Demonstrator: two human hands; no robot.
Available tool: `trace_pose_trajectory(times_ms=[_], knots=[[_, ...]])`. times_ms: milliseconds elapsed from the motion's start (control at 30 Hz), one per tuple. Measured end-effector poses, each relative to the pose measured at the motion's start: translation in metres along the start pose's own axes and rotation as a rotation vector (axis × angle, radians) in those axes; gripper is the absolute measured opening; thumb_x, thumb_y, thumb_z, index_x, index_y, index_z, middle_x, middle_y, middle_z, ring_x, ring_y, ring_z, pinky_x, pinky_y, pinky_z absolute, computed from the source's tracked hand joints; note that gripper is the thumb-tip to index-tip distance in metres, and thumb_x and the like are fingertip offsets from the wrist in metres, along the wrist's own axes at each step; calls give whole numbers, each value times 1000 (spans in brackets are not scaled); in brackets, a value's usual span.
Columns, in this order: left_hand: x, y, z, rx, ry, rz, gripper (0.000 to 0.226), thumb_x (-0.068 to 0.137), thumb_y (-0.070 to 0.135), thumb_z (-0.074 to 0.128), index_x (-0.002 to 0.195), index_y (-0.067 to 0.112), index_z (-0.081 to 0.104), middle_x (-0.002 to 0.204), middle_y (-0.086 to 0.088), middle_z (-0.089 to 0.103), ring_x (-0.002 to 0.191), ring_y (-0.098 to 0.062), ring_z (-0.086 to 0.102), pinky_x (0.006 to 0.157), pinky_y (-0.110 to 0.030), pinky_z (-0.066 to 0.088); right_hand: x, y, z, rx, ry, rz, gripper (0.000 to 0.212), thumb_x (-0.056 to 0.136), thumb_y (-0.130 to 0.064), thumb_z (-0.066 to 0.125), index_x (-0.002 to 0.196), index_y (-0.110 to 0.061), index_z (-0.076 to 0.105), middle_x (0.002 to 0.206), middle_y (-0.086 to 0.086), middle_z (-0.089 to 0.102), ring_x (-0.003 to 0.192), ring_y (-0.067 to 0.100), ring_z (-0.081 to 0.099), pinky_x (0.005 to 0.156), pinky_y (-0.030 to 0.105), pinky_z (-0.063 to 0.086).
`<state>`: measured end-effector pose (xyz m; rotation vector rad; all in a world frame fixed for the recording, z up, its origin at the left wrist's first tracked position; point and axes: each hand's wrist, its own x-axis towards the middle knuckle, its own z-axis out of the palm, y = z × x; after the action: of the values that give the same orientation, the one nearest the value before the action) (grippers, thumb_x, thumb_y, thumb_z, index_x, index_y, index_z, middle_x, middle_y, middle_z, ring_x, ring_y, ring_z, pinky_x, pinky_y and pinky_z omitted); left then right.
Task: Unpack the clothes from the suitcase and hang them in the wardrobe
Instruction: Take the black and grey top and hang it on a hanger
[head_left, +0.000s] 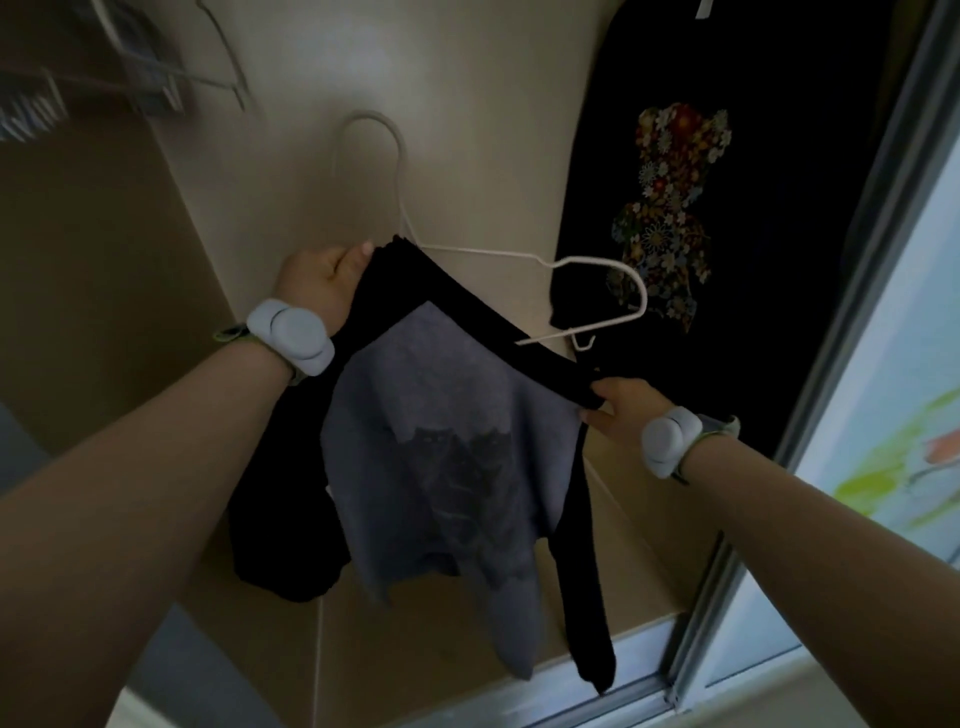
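Observation:
A grey top with black trim and black sleeves (447, 441) hangs between my two hands inside the wardrobe. My left hand (324, 286) grips its black neckline together with a white wire hanger (400, 197), whose hook points up. My right hand (618, 405) pinches the black edge of the top lower right. The hanger's right shoulder (623, 291) sticks out bare above the fabric. One black sleeve dangles down to the wardrobe floor edge.
A black garment with a floral bear print (670, 218) hangs at the right in the wardrobe. Empty hangers and a wire shelf (130, 78) are at the upper left. The sliding door frame (852, 312) runs down the right side.

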<state>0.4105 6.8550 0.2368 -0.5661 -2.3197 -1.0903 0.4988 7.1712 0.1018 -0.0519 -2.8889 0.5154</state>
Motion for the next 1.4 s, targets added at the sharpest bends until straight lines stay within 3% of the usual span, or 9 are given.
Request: trace_pose_trajectory(times_ms=[167,367,533,700,800,933,1133,1267,1400], knots=[[2,-7,-6,103,-67,2,53,98,37,43,50,13,41,53,0,42,43,-2,40,49,-21,32,-2,4,-12,21,103,-23,19,88,-25,61,95,-7,65,97,10,67,91,29,62,75,36,50],[-9,-13,-8,335,-313,-12,55,96,42,42,65,1,58,65,-8,57,62,-20,50,56,-27,36,-3,1,-50,-42,168,-128,15,86,-16,61,95,-6,65,101,12,64,92,31,62,75,37,51],[-19,5,23,177,-319,-75,44,99,32,42,60,13,48,65,5,49,62,-13,45,57,-24,29,0,-61,-55,-114,232,-513,19,81,-5,61,98,-2,67,125,15,59,105,33,62,86,42,53],[-33,-5,33,-34,-301,-75,38,91,35,56,83,0,66,75,-6,57,66,-14,50,54,-23,33,8,-69,-52,-22,233,-530,31,78,4,59,108,-3,65,133,19,50,115,36,56,93,45,50],[-38,-13,33,-122,-295,-118,36,88,34,62,77,-1,65,66,-1,54,58,-9,46,55,-23,36,12,-62,-55,145,237,-401,50,78,8,61,126,-4,54,138,17,43,124,31,48,102,33,43],[-40,-20,28,-200,-211,-179,34,88,34,61,67,7,58,60,0,47,48,-4,40,50,-23,34,16,-60,-63,427,109,-237,60,79,18,50,134,-6,48,132,15,50,114,27,56,84,8,44],[-40,-12,24,-251,-189,-119,48,89,32,61,71,-13,57,64,-6,46,59,-15,41,56,-26,31,24,-53,-85,-167,432,-159,27,87,-26,63,113,-20,67,112,5,66,110,32,49,92,38,33],[-37,-14,20,-237,-204,-100,46,90,31,59,78,-13,60,66,-6,49,58,-13,43,54,-25,34,23,-58,-100,-38,182,-208,25,90,-31,60,108,-15,69,108,6,69,104,28,60,87,34,46],[-33,-14,15,-128,-206,-44,46,93,32,55,73,-10,58,60,-2,47,45,0,39,47,-18,31,20,-70,-96,-57,211,-325,24,92,-32,56,107,-17,68,104,5,69,98,25,62,82,34,49]])
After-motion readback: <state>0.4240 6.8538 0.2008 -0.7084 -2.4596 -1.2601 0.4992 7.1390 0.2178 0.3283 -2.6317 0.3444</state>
